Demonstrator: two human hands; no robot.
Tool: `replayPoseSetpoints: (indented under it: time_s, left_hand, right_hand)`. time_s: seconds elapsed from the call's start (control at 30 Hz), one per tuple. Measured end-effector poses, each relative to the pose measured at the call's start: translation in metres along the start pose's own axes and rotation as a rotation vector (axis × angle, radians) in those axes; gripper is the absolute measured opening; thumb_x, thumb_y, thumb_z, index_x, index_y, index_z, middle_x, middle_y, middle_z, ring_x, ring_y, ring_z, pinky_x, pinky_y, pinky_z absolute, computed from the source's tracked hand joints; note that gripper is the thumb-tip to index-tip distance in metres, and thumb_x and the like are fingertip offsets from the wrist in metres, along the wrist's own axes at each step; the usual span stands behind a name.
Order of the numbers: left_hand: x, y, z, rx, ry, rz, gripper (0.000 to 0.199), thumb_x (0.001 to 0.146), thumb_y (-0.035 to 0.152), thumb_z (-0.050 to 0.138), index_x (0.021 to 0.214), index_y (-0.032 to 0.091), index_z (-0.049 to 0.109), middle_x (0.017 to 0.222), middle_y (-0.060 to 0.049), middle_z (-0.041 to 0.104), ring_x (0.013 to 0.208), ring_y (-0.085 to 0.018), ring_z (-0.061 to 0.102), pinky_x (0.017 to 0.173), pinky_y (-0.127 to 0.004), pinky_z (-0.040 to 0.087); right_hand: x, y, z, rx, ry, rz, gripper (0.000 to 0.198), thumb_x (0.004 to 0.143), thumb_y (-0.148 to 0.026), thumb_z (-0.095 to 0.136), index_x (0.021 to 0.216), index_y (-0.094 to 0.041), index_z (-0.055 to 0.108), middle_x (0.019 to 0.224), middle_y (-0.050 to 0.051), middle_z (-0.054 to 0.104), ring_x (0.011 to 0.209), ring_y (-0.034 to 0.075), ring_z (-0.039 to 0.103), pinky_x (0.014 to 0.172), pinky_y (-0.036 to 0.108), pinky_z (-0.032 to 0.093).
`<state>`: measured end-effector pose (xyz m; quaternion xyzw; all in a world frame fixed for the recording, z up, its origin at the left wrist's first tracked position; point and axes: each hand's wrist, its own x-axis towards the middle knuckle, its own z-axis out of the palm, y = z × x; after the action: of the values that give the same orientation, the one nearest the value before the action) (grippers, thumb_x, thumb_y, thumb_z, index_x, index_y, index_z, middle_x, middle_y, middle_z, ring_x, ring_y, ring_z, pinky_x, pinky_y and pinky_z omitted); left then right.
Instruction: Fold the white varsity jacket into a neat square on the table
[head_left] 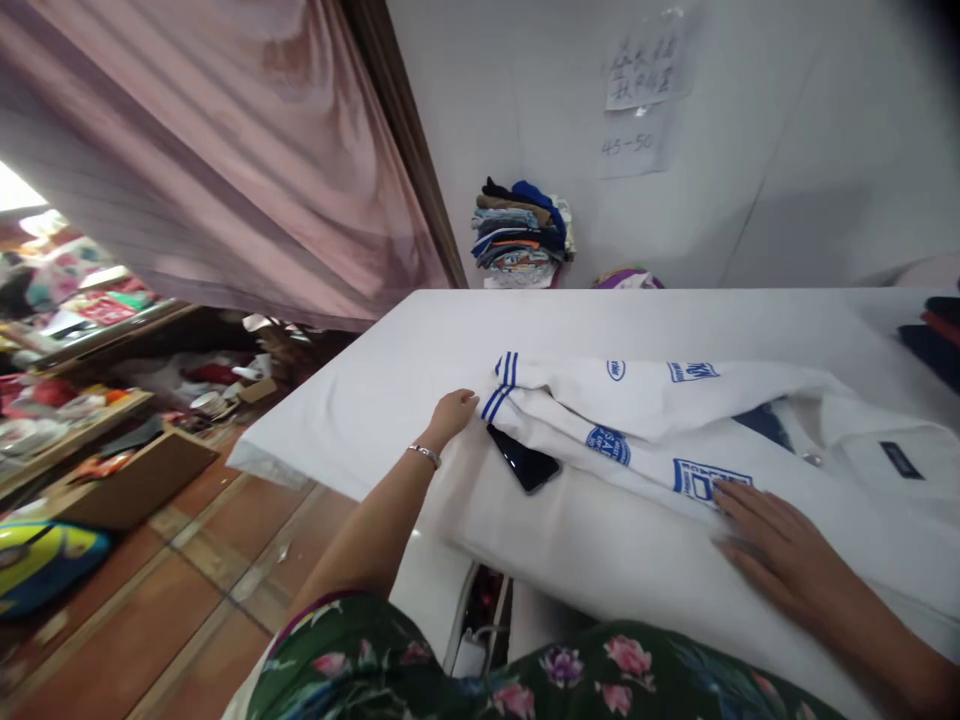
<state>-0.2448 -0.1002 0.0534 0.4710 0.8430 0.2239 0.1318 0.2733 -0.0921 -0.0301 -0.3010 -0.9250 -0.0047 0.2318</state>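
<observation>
A white long-sleeved top (675, 410) with blue prints lies stretched out on the white table (352, 380). Its sleeve ends, striped in blue, point left, and a dark label shows at the right. At the striped cuff (496, 402), my left hand (454, 412) is closed, its fingertips pinching the white edge. My right hand (772, 540) rests with outstretched fingers on the fabric, over a blue print; it is slightly blurred. A black phone (523, 460) lies on the table just below the cuff, partly beneath the sleeve.
Against the wall stands a stack of folded clothes (521, 235), with a purple and yellow bundle (628, 278) beside it. Dark folded clothes (937, 335) lie at the right edge. A pink curtain (300, 150) hangs at the left, above a cardboard box (135, 475) on the tiled floor.
</observation>
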Motion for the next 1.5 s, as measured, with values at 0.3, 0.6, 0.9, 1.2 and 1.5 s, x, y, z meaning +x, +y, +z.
replayPoseSetpoints:
  time_s: [0.3,0.6,0.9,1.2,1.5]
  left_hand:
    - [-0.023,-0.004,0.02,-0.137,0.084,-0.075,0.035,0.09,0.019,0.041,0.117,0.013,0.063,0.102,-0.009,0.071,0.085,-0.017,0.066,0.083,-0.03,0.049]
    - [-0.053,0.05,0.023,0.058,0.199,0.567,0.031,0.087,0.016,0.048,0.114,0.019,0.063,0.121,-0.01,0.063,0.118,-0.022,0.052,0.103,-0.039,0.038]
    - [-0.043,0.065,0.043,0.388,-0.02,0.709,0.027,0.076,0.007,0.05,0.088,0.02,0.07,0.095,-0.01,0.069,0.1,-0.026,0.058,0.094,-0.045,0.041]
    - [-0.036,0.062,0.031,0.189,-0.016,0.518,0.041,0.068,0.007,0.045,0.096,0.021,0.071,0.102,-0.004,0.072,0.097,-0.022,0.065,0.089,-0.033,0.05]
    - [-0.014,0.126,0.037,0.198,0.164,0.809,0.029,0.086,0.023,0.043,0.1,0.019,0.068,0.106,-0.007,0.071,0.103,-0.023,0.063,0.096,-0.038,0.047]
  right_hand:
    - [0.006,-0.002,0.001,-0.033,0.036,-0.015,0.062,0.09,-0.042,0.045,0.147,-0.023,0.032,0.145,0.011,0.046,0.129,0.033,0.046,0.106,0.052,0.034]
    - [0.006,-0.003,0.01,-0.08,0.062,-0.024,0.057,0.091,-0.038,0.043,0.145,-0.022,0.035,0.137,0.011,0.054,0.124,0.029,0.053,0.106,0.045,0.033]
    - [0.011,-0.012,0.007,-0.022,0.031,0.017,0.052,0.093,-0.03,0.043,0.145,-0.026,0.038,0.139,0.007,0.053,0.129,0.025,0.048,0.104,0.048,0.038]
    - [0.017,-0.015,-0.025,0.244,0.024,0.135,0.047,0.094,-0.029,0.045,0.141,-0.027,0.045,0.146,0.005,0.044,0.139,0.023,0.035,0.109,0.048,0.038]
    - [0.062,0.112,-0.089,0.264,0.275,0.733,0.034,0.087,-0.033,0.049,0.113,-0.022,0.067,0.119,0.007,0.067,0.108,0.023,0.062,0.093,0.036,0.05]
